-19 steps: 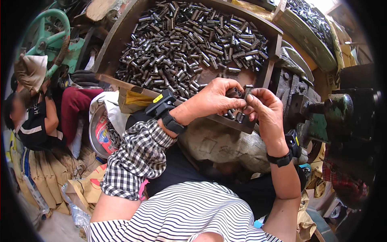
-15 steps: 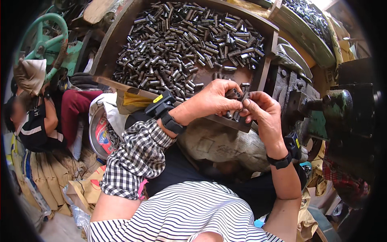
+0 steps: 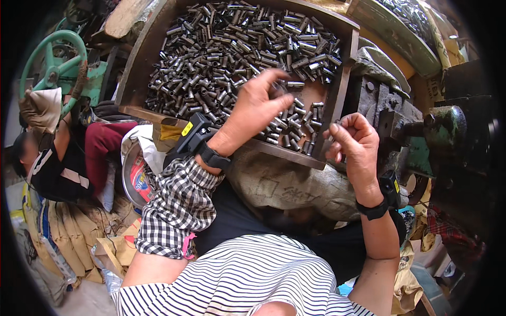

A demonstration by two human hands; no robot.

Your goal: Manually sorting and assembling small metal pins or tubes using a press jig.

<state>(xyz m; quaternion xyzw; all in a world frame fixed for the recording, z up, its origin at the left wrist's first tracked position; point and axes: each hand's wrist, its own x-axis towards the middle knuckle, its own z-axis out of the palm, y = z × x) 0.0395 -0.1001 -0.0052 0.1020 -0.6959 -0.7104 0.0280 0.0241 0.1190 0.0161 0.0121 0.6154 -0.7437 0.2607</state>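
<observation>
Many short dark metal tubes lie heaped in a wooden tray with raised sides. Over the heap's near middle is my left hand, blurred by motion. Its thumb and forefinger stand apart, and no tube shows clearly between them. Just outside the tray's near right corner I hold up my right hand, fingers curled and thumb pressed to the forefinger. Something small and dark may be at its fingertips, too small to name. Between the hands, a loose group of tubes covers the tray's near right corner.
Dark machinery with a rounded green part stands close at the right. A grey sack lies below the tray's near edge. To the left are a metal basin, a green handwheel and another person.
My hands have parted: the left went up and left over the heap, the right moved slightly right, away from the tray. More tubes show in the near right corner.
</observation>
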